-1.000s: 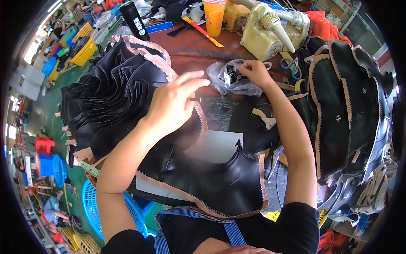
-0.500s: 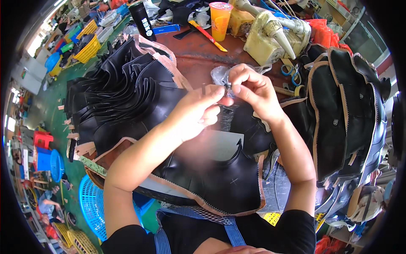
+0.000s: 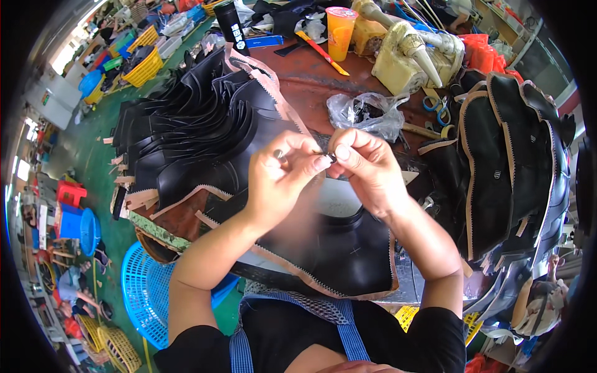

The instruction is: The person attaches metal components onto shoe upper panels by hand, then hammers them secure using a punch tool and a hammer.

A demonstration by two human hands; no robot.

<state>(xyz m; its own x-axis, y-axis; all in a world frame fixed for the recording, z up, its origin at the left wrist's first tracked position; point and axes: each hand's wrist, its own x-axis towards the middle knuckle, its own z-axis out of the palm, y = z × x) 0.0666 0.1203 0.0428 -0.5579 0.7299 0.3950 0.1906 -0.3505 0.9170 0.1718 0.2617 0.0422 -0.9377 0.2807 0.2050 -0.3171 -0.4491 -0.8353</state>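
Observation:
Above the workbench, my left hand [image 3: 280,177] and my right hand [image 3: 374,171] meet fingertip to fingertip. Between their pinched thumbs and forefingers is a small dark piece [image 3: 330,157], too small to name. Another tiny metallic-looking bit [image 3: 278,153] shows against the curled fingers of my left hand. Below the hands lies a black leather-like panel [image 3: 354,264] with a tan, zigzag-cut edge, over a pale grey plate [image 3: 339,200]. Just beyond my right hand rests a crumpled clear plastic bag [image 3: 385,119] with small dark pieces inside.
Stacked black panels flank me, one pile [image 3: 186,133] left, another [image 3: 491,168] right. Blue-handled scissors [image 3: 436,110], a yellowed machine [image 3: 413,59], an orange cup [image 3: 340,34], a red-yellow cutter [image 3: 320,53] and a black bottle [image 3: 232,28] stand or lie behind. A blue basket [image 3: 146,292] is at lower left.
My hands have come back from the plastic bag, which now shows fully. Both now pinch at the small dark piece, and my left hand has turned its fingers upward. The view has shifted slightly.

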